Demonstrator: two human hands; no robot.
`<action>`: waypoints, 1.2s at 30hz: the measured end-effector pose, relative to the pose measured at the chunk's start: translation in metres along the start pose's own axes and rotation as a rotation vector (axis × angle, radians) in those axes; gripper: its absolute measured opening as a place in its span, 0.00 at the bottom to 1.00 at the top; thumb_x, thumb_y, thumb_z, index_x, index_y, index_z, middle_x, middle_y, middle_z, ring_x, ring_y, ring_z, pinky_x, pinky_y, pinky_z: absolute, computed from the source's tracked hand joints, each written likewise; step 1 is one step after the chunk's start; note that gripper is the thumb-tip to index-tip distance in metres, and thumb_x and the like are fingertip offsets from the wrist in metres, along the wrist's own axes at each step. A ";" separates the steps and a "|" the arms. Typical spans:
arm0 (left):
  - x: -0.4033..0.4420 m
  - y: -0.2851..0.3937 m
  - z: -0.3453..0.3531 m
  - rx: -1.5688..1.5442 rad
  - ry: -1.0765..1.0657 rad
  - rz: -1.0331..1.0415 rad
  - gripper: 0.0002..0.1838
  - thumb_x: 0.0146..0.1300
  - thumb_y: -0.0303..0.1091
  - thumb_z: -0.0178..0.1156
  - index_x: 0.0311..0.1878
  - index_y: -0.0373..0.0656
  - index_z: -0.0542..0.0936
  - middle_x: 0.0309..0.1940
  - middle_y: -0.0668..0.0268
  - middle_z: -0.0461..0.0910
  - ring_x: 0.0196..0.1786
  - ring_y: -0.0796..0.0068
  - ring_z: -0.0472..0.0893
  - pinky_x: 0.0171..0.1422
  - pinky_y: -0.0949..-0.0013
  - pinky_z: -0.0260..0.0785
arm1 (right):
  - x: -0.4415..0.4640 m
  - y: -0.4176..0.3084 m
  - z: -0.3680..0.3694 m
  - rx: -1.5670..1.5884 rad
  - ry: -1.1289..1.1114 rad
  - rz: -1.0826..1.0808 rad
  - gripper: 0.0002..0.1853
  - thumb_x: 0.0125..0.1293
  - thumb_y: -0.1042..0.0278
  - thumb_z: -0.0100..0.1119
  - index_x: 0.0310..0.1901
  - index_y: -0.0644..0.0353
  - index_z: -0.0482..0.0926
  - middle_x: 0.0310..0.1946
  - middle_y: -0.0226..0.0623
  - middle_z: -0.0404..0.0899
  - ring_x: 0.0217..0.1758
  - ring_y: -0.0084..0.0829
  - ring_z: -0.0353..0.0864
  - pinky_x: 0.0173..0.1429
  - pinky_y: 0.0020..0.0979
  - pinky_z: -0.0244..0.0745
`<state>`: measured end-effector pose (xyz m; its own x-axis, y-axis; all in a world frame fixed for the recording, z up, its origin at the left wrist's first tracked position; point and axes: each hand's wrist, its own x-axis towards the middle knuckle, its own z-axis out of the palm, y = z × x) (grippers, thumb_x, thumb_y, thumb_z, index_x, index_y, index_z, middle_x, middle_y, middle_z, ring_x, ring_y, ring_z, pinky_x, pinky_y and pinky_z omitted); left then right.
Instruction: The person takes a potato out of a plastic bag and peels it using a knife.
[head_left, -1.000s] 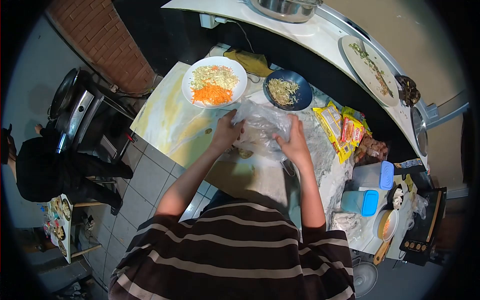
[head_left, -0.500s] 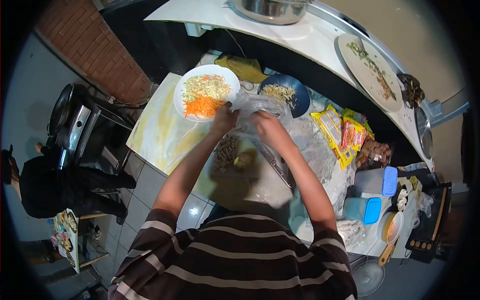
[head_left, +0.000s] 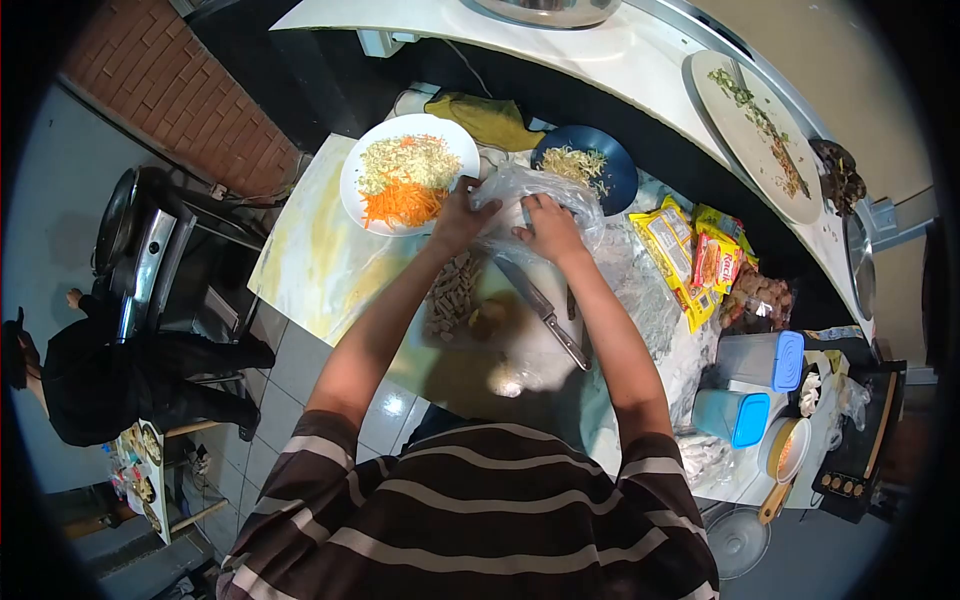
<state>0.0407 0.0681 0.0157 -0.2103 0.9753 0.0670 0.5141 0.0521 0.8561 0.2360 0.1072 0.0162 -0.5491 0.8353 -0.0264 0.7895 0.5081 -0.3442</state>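
Observation:
My left hand (head_left: 463, 218) pinches the left edge of a clear plastic bag (head_left: 508, 186), beside the white plate's rim. On the bag's right side, my right hand (head_left: 548, 230) has curled fingers gripping the film. What the bag contains is hard to make out. Below the hands, a knife (head_left: 545, 313) lies on a pale cutting board (head_left: 535, 365). Chopped brownish strips (head_left: 450, 297) and a yellowish lump (head_left: 489, 318) are left of the blade, partly in shadow. The white plate (head_left: 352, 180) carries shredded orange carrot (head_left: 405, 204) and pale chopped vegetable.
A dark blue plate (head_left: 622, 180) with pale shreds stands behind the bag. Yellow packets (head_left: 665, 255), blue-lidded containers (head_left: 748, 418) and a wooden-handled pan (head_left: 776, 500) line the right side. A raised shelf (head_left: 560, 50) curves behind. Another person (head_left: 100, 385) is at the far left.
My right hand was blurred and now shows clearly, with its fingers on the bag. The bag looks more spread between both hands. The whole view has shifted slightly.

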 end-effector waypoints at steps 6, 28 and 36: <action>-0.020 0.050 0.000 0.419 0.422 0.381 0.34 0.52 0.46 0.76 0.58 0.42 0.73 0.49 0.53 0.78 0.54 0.53 0.79 0.61 0.54 0.70 | -0.012 0.005 -0.005 0.223 0.128 -0.137 0.26 0.63 0.67 0.65 0.62 0.63 0.74 0.61 0.46 0.74 0.65 0.49 0.75 0.65 0.46 0.74; -0.136 0.028 -0.096 0.361 0.194 0.534 0.14 0.63 0.30 0.65 0.51 0.40 0.78 0.50 0.56 0.76 0.54 0.52 0.77 0.60 0.55 0.71 | -0.098 -0.056 -0.067 0.367 0.268 -0.232 0.13 0.67 0.77 0.58 0.52 0.66 0.79 0.54 0.52 0.79 0.58 0.55 0.78 0.63 0.42 0.73; -0.268 -0.039 -0.126 0.176 0.393 0.076 0.12 0.63 0.26 0.64 0.49 0.37 0.78 0.46 0.56 0.77 0.49 0.52 0.79 0.55 0.56 0.72 | -0.176 -0.083 -0.034 0.434 0.064 -0.122 0.10 0.68 0.78 0.55 0.49 0.64 0.80 0.51 0.50 0.78 0.57 0.52 0.78 0.64 0.40 0.72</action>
<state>-0.0278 -0.2226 0.0290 -0.4496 0.8236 0.3457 0.6669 0.0521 0.7433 0.2760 -0.0752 0.0810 -0.6021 0.7931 0.0916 0.5248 0.4797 -0.7032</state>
